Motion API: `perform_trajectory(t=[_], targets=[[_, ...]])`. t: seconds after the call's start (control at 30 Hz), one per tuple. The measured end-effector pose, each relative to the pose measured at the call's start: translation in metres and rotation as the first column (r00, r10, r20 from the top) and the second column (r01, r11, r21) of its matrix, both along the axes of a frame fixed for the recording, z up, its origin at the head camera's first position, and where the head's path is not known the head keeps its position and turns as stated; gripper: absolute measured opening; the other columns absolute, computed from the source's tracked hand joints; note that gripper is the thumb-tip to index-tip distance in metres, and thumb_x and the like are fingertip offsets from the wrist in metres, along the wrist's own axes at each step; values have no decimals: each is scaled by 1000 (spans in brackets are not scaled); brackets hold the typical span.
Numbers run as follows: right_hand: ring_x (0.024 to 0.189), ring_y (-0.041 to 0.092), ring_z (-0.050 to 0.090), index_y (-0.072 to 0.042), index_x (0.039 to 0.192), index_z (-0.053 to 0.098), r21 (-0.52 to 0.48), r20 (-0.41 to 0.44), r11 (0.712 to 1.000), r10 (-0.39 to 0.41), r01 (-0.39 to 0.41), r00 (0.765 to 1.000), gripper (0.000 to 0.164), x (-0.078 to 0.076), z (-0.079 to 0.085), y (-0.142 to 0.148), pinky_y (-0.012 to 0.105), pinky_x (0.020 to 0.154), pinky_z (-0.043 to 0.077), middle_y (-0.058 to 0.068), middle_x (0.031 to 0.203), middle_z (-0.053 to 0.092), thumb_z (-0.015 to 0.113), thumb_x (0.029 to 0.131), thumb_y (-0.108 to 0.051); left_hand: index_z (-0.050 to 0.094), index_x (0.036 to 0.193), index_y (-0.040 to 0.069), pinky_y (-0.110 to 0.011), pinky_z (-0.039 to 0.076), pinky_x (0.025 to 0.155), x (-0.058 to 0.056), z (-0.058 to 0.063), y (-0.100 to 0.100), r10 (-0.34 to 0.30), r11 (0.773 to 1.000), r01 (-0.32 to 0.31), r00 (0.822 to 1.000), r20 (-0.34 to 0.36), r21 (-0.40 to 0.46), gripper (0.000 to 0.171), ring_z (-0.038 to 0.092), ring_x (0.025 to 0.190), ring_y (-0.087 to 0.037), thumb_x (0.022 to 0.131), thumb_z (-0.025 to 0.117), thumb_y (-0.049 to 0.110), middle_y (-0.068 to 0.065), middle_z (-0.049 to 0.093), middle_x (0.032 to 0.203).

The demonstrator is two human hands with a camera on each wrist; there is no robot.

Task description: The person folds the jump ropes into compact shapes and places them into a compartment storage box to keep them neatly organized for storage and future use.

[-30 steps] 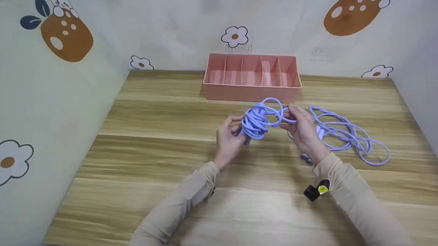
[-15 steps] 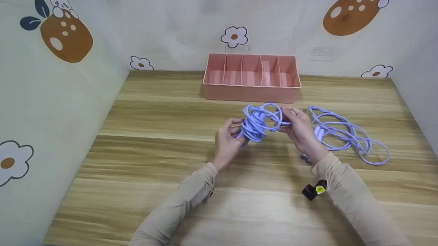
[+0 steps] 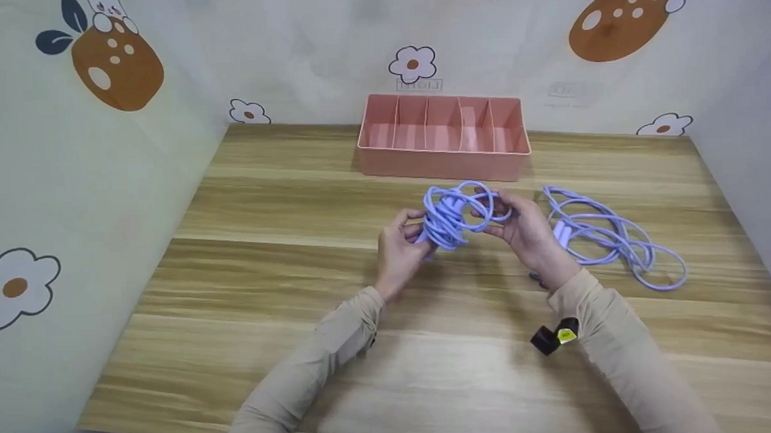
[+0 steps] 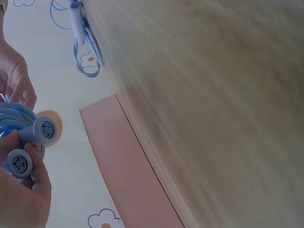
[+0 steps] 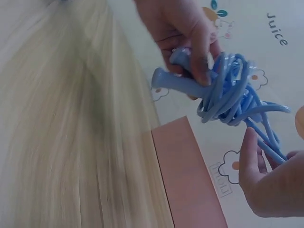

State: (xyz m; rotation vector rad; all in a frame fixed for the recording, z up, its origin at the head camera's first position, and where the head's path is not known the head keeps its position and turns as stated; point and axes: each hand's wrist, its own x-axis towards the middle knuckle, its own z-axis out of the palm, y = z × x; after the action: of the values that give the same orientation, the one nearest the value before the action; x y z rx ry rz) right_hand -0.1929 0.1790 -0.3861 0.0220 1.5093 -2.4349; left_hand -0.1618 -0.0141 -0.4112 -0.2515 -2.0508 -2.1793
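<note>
A blue-lavender jump rope (image 3: pixel 445 222) is held above the table, its cord wound in a thick bundle around the upper part of its two handles. My left hand (image 3: pixel 399 249) grips the handles side by side; their round ends (image 4: pixel 20 164) face the left wrist camera. Thumb and fingers of my right hand (image 3: pixel 532 234) hold the loose cord loop at the bundle's right side, as the right wrist view also shows. A second jump rope (image 3: pixel 562 235) of the same colour lies loosely coiled on the table, partly behind my right hand.
Against the back wall stands a pink divided box (image 3: pixel 444 165), its compartments showing nothing inside. A small dark object (image 3: pixel 537 279) lies beside my right wrist, mostly covered. Patterned walls enclose the wooden table (image 3: pixel 284 239) at the back and sides.
My right hand has moved slightly left, bringing the cord loop closer to the bundle. The bundle has dropped a little; the left hand has hardly moved.
</note>
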Motion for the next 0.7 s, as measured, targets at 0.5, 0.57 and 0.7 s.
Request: perform_trajectory(t=[0.5, 0.57, 0.7], targets=[[69, 9, 62, -8, 80, 68, 298, -164, 949, -59, 106, 985, 24, 4, -21, -9, 24, 63, 54, -2, 66, 62, 47, 93, -4, 49, 102, -8, -25, 52, 56, -15, -7, 5, 4, 940, -44, 993, 118, 339, 39, 64, 64, -14, 66, 53, -24, -17, 68, 78], [65, 7, 62, 0, 81, 67, 377, -230, 916, -51, 138, 972, 21, 6, -21, -13, 24, 62, 55, -2, 63, 61, 49, 91, 0, 50, 101, -7, -24, 52, 57, -16, -5, 6, 27, 914, -85, 988, 151, 397, 39, 64, 66, -13, 66, 53, -25, -10, 68, 74], [60, 6, 59, 12, 85, 66, 554, -377, 809, 30, 199, 926, 16, 12, -20, -18, 21, 60, 53, 2, 62, 61, 53, 88, 2, 52, 99, -4, -22, 49, 52, -18, -2, 7, 69, 866, -168, 973, 219, 470, 42, 61, 63, -11, 64, 51, -27, -4, 66, 69]])
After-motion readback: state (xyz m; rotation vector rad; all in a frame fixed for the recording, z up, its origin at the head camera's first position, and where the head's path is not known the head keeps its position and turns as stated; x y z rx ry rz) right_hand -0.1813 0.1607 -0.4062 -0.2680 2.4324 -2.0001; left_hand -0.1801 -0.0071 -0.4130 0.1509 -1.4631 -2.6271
